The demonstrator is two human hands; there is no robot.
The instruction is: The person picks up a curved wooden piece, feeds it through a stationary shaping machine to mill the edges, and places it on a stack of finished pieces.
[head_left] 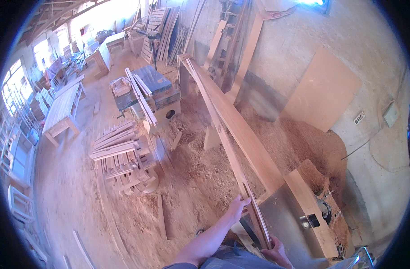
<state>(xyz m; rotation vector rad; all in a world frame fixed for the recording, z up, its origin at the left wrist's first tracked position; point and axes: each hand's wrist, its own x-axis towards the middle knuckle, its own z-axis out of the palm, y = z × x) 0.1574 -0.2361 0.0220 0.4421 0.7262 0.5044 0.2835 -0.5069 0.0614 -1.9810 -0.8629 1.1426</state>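
Head view: both hands, L [239,205] & R [273,250], grip long wood strip [223,134]; long axis points away, up-left.

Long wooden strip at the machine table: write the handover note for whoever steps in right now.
Left hand: gripping the long wooden strip partway up, fingers wrapped on its edge.
Right hand: holding the strip's near end.
The strip runs on edge along the wide plank, beside the grey machine table.
Done: strip picked up, in both hands.
Left: cannot tell from this view.
Around: stacked slats on the floor to the left, sawdust heap by the wall.
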